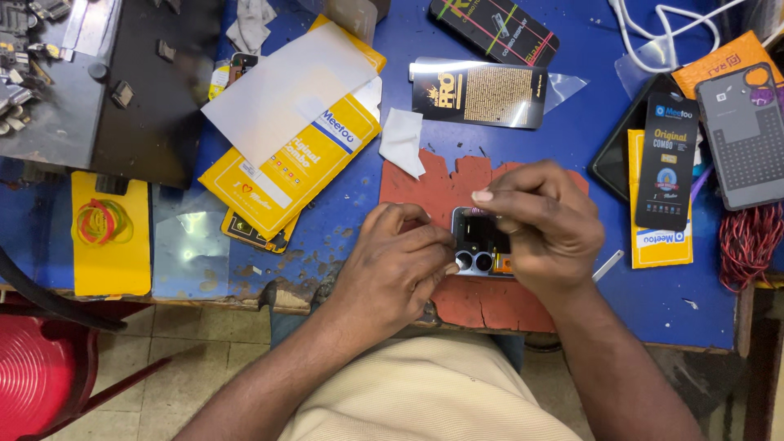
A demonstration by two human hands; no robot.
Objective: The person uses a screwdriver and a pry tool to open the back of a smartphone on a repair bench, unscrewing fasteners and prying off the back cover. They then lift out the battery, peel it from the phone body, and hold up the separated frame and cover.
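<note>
While the phone lies camera-side up on the red mat at the bench's near edge, keep your left hand closed on its left edge. Your right hand pinches its top; press lightly. Yellow packets lie well apart.

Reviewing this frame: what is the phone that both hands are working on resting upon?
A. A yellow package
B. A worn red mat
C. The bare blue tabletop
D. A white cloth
B: the phone, with its camera lenses facing up, is held between the left hand and right hand over the chipped red mat, which lies on the blue table.
</note>
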